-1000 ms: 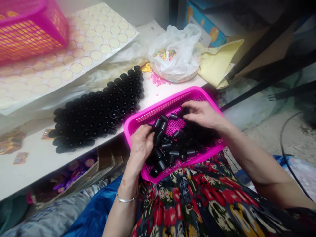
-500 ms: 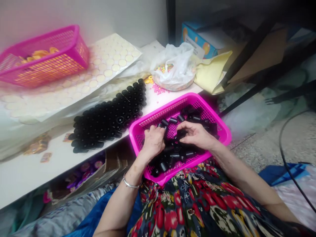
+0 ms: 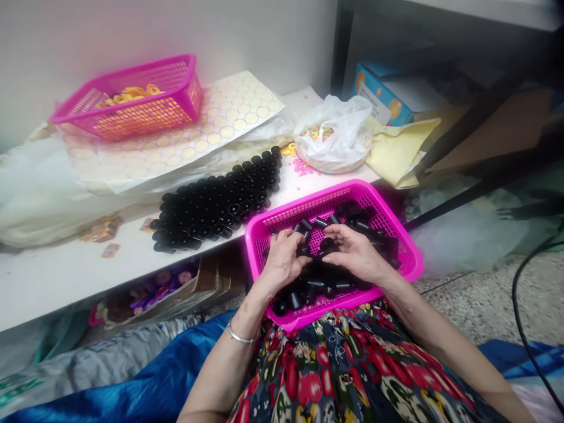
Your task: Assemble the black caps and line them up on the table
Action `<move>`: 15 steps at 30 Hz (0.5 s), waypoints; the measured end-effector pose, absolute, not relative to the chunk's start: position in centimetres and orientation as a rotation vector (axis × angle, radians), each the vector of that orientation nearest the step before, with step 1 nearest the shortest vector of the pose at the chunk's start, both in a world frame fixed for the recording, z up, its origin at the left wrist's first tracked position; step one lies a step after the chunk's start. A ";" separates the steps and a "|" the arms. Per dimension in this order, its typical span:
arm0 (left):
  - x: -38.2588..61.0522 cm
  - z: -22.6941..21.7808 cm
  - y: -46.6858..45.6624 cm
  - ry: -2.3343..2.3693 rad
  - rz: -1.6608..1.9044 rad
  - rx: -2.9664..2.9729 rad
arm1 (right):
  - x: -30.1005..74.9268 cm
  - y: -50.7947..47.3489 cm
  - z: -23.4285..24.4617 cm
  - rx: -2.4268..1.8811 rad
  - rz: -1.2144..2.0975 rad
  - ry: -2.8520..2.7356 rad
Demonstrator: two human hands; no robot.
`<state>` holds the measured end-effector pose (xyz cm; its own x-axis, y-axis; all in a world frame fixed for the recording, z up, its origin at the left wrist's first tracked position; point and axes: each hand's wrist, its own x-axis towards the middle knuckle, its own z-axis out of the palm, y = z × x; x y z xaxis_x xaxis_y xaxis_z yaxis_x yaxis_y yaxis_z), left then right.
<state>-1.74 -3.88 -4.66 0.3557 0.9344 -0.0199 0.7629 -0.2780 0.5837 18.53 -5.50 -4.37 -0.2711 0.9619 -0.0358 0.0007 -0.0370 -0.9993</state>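
A pink mesh basket (image 3: 414, 267) rests on my lap with many loose, short black cylindrical caps (image 3: 295, 301) in it. Inside it, my right hand (image 3: 356, 255) has thumb and fingers around a black cap (image 3: 326, 245). My left hand (image 3: 285, 258) is just to the left, its fingers curled and thumb stretched toward the right hand. A black piece shows between that thumb and the fingers, partly hidden. On the white table, similar black caps (image 3: 215, 202) stand upright in tight rows.
Behind the rows, a second pink basket (image 3: 189, 106) with yellow pieces sits on a sheet of round stickers (image 3: 238, 124). A white plastic bag (image 3: 348, 129) holds colourful beads beside a yellow envelope (image 3: 396, 153) and a blue box (image 3: 379, 97). A black cable (image 3: 520, 317) hangs at right.
The view has shifted, so the table things sit further right. My left thumb has come out toward the right hand, and a black cap now shows between my right thumb and fingers.
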 end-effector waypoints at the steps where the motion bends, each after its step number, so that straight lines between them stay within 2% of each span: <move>1: -1.6 -4.5 -4.0 1.453 0.525 2.061 | 18.5 -5.4 -4.3 -1.087 1.396 -1.431; 8: -0.9 -3.9 -4.5 1.123 0.811 1.750 | 18.7 -4.7 -3.7 -1.054 1.073 -1.790; 15: -1.0 -3.9 -4.1 1.052 0.799 1.690 | 19.0 -4.4 -3.6 -0.994 1.038 -1.927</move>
<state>-0.99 -4.11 -3.89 0.4144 0.9092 0.0411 0.2837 -0.1719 0.9434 18.98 -4.37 -3.56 -0.4424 0.8673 0.2281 0.2864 0.3777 -0.8805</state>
